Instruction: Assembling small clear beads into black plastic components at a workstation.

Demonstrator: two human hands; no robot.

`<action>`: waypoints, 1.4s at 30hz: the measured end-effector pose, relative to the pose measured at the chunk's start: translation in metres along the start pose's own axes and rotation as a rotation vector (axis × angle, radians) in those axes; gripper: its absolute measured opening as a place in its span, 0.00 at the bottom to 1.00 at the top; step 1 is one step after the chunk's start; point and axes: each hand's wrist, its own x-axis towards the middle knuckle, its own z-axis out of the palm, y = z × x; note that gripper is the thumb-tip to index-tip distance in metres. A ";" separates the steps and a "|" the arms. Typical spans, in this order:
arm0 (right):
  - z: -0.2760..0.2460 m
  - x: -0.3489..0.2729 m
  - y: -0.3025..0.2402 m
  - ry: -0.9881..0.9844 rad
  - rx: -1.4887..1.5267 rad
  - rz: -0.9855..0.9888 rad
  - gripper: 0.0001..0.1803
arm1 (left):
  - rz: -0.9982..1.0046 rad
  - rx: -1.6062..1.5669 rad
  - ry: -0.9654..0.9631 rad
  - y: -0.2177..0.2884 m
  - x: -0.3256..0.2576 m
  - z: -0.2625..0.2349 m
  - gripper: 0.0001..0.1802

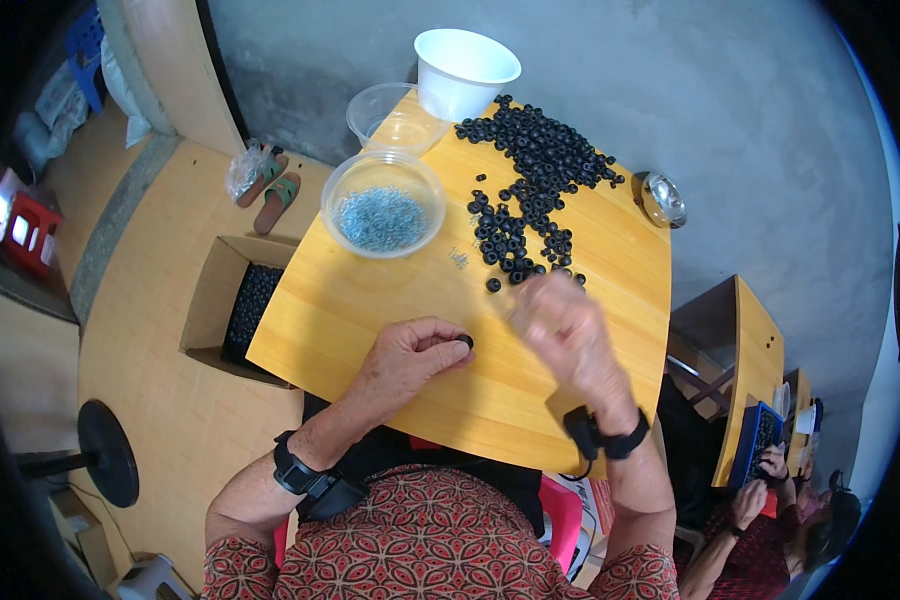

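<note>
Between the thumb and fingers of my left hand [410, 355], a small round black part [465, 341] is pinched over the near side of the yellow wooden table [350, 310]. My right hand [560, 320] is smeared by motion, just short of the near edge of a spread of round black parts [505, 235], many with a hole in the middle. Whether its fingers hold anything does not show. A clear plastic bowl [332, 215] with many tiny silvery-blue pieces [382, 218] stands at the table's left. A few tiny metal pieces [459, 258] lie loose beside it.
At the far end are a white tub [455, 95] and a clear empty bowl [370, 108]. A shiny metal bowl [662, 200] sits at the right edge. On the floor are a cardboard box [207, 300] of black parts and sandals [277, 203]. Another person [760, 550] works at the lower right.
</note>
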 end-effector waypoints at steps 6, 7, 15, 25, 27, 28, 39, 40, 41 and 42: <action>-0.022 0.011 0.034 0.225 0.042 0.506 0.06 | 0.102 0.055 -0.016 0.001 -0.001 0.001 0.11; -0.016 0.014 0.033 0.223 0.047 0.505 0.06 | 0.141 0.082 -0.012 0.000 -0.001 0.000 0.11; 0.039 0.053 0.028 -0.044 -0.219 0.135 0.03 | 0.203 0.069 0.064 -0.010 0.001 -0.005 0.11; 0.059 0.088 0.040 -0.182 -0.280 0.084 0.05 | 0.149 0.064 0.072 -0.006 0.001 -0.010 0.11; 0.059 0.087 0.040 -0.164 -0.215 0.093 0.05 | 0.159 0.049 0.064 -0.006 0.002 -0.010 0.11; 0.059 0.087 0.040 -0.166 -0.214 0.091 0.05 | 0.146 0.043 0.067 -0.007 0.002 -0.010 0.11; 0.056 0.084 0.041 -0.179 -0.333 -0.032 0.03 | 0.132 -0.041 0.096 -0.004 0.002 -0.009 0.12; 0.057 0.084 0.039 -0.180 -0.331 -0.034 0.03 | 0.111 -0.088 0.110 -0.003 0.001 -0.010 0.13; 0.056 0.082 0.035 -0.125 -0.263 0.008 0.03 | 0.090 -0.135 0.124 -0.003 0.001 -0.010 0.13; 0.054 0.080 0.029 -0.071 -0.196 0.050 0.03 | 0.090 -0.135 0.126 -0.002 0.001 -0.011 0.13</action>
